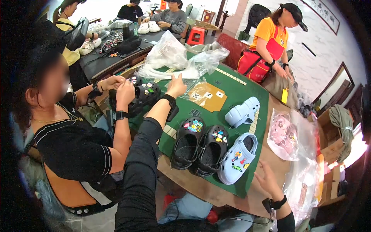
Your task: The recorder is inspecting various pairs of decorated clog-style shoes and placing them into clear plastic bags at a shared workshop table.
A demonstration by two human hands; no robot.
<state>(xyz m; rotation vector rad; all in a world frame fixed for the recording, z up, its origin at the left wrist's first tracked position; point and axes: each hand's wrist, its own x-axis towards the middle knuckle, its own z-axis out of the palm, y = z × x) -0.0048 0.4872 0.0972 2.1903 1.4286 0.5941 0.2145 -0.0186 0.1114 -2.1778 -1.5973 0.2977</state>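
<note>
My left hand (176, 86) reaches across the green mat to a bundle of thin white plastic strips (189, 73). Its fingers are curled at the bundle's near edge; their tips are partly hidden. Fingers apart and holding nothing, my right hand (269, 180) hovers by the table's front edge, to the right of a light blue clog (239, 158) with colourful charms. A second light blue clog (242, 112) lies on its side behind it. To the left stand two black clogs, one (188, 143) beside the other (213, 146), with charms on top and a thin strand at their openings.
At my left, a seated person (77, 135) handles dark clogs with charms (145, 92). Clear plastic bags (168, 52) lie behind the strips. Pink clogs in a bag (284, 133) lie at the right. A person in orange (270, 46) stands beyond; others sit at a far table.
</note>
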